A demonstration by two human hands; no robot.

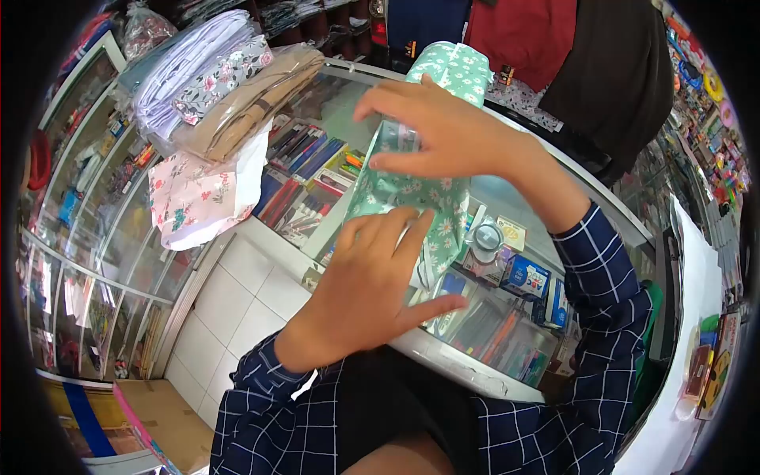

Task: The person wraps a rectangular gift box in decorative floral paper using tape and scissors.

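A parcel in green wrapping paper with white daisies (453, 73) lies across the glass counter, its near end folded and creased. My right hand (443, 131) is over its middle, thumb and fingers spread apart around a shiny, see-through patch on the wrap. Nearer to me, my left hand (360, 285) is at the parcel's near end, thumb stretched out to the right and fingers lying over the paper. The left fingertips are right at the daisy print. Beside the parcel on the right, a roll of clear tape (486, 237) rests on the counter.
Pens and boxes show through the glass counter (332, 103). On its left lie folded clothes in plastic (257, 103) and pink floral paper (207, 190). Blue boxes (526, 275) are at the right. Dark and red garments (522, 39) hang behind; a cardboard box (166, 419) stands lower left.
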